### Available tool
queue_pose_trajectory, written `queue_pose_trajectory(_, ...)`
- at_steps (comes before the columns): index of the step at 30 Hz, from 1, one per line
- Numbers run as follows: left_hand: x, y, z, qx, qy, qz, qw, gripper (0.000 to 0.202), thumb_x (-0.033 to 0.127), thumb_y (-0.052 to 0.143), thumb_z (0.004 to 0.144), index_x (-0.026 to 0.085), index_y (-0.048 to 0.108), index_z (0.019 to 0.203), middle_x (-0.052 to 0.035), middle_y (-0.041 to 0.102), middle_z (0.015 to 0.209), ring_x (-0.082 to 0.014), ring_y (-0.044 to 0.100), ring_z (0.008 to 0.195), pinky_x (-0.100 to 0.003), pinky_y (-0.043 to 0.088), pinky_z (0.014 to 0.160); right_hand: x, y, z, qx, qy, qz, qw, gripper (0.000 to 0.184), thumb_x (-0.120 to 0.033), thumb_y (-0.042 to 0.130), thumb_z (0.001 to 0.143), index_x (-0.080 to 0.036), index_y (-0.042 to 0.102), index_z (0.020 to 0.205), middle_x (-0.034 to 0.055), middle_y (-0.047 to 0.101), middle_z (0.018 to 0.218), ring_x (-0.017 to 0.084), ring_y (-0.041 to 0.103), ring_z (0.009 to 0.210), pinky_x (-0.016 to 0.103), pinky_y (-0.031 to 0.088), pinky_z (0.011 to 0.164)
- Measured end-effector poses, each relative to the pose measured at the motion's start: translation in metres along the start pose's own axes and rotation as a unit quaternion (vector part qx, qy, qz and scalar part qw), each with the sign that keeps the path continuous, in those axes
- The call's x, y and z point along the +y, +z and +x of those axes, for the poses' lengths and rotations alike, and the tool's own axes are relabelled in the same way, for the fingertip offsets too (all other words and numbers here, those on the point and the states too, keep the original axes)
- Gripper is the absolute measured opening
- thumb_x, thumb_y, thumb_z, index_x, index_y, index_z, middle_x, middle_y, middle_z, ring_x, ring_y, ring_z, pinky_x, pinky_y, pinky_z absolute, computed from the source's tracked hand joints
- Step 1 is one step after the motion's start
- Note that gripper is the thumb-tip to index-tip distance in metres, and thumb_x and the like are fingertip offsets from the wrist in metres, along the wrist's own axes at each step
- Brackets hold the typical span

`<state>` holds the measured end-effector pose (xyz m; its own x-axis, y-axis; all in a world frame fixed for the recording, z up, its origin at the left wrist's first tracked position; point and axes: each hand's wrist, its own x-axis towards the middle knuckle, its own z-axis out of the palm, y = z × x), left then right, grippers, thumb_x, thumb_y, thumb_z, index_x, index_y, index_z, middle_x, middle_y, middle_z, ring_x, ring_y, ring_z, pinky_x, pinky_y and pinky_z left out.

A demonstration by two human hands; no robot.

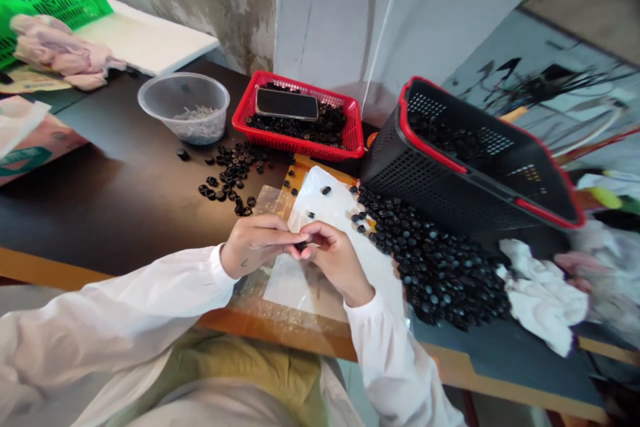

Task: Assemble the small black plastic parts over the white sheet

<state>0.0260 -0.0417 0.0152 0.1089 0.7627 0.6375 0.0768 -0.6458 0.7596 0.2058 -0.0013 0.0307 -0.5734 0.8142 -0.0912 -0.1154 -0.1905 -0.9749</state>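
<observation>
My left hand (257, 245) and my right hand (333, 260) meet above a clear plastic sheet (320, 273) lying on white backing. Their fingertips pinch a small black button (301, 247) between them, partly hidden by my fingers. A large heap of black buttons (435, 260) lies to the right of my right hand. A smaller scatter of black buttons (230, 173) lies ahead of my left hand. A few loose buttons sit on the sheet, and my white sleeves cover both forearms.
A red basket (300, 140) holds black buttons and a smartphone. A tilted black mesh basket (465, 160) with a red rim stands at right. A clear plastic bowl (183, 108), a green crate (50, 0), pink cloth, white cloth (545, 297) and the dark wood-edged table (115, 207) surround them.
</observation>
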Motion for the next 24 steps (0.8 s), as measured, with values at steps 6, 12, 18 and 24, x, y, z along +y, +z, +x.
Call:
queue_pose_trajectory(6,0.003,-0.041,0.004,0.014,-0.003,0.191,0.982,0.050,0.044,0.068,0.091,0.023,0.065,0.136,-0.0034,0.071,0.088,-0.0111,0.067,0.068,-0.020,0.059,0.066,-0.011,-0.016,-0.003,0.045,-0.067,-0.069,0.994,0.025,-0.036,0.079,0.083,-0.026,0.068,0.103,0.0019,0.076,0.093,0.020,0.072,0.091,0.033,0.057,0.083)
queue_pose_trajectory(12,0.002,-0.091,-0.027,0.046,-0.046,0.309,0.949,0.016,0.026,0.063,0.096,0.027,0.078,0.102,-0.0003,0.072,0.102,-0.0140,0.069,0.086,-0.024,0.058,0.081,-0.028,-0.075,0.003,0.225,-0.192,-0.519,0.802,0.012,-0.028,0.071,0.090,-0.026,0.080,0.099,0.0072,0.076,0.098,0.028,0.063,0.099,0.043,0.051,0.092)
queue_pose_trajectory(18,-0.002,-0.109,-0.042,0.029,-0.101,0.370,0.923,0.018,0.035,0.063,0.095,0.031,0.077,0.106,-0.0006,0.072,0.104,-0.0198,0.069,0.091,-0.036,0.056,0.091,-0.022,-0.100,0.025,0.206,-0.140,-0.724,0.643,0.026,-0.020,0.076,0.085,-0.020,0.080,0.110,0.0112,0.073,0.104,0.031,0.056,0.097,0.047,0.049,0.091)
queue_pose_trajectory(24,0.005,-0.107,-0.035,-0.040,-0.037,0.383,0.922,0.017,0.030,0.066,0.093,0.030,0.076,0.106,-0.0036,0.071,0.106,-0.0204,0.066,0.095,-0.038,0.053,0.090,-0.024,-0.073,0.027,0.177,-0.191,-0.687,0.678,0.029,-0.023,0.071,0.090,-0.020,0.075,0.118,0.0101,0.072,0.107,0.028,0.057,0.102,0.042,0.046,0.096)
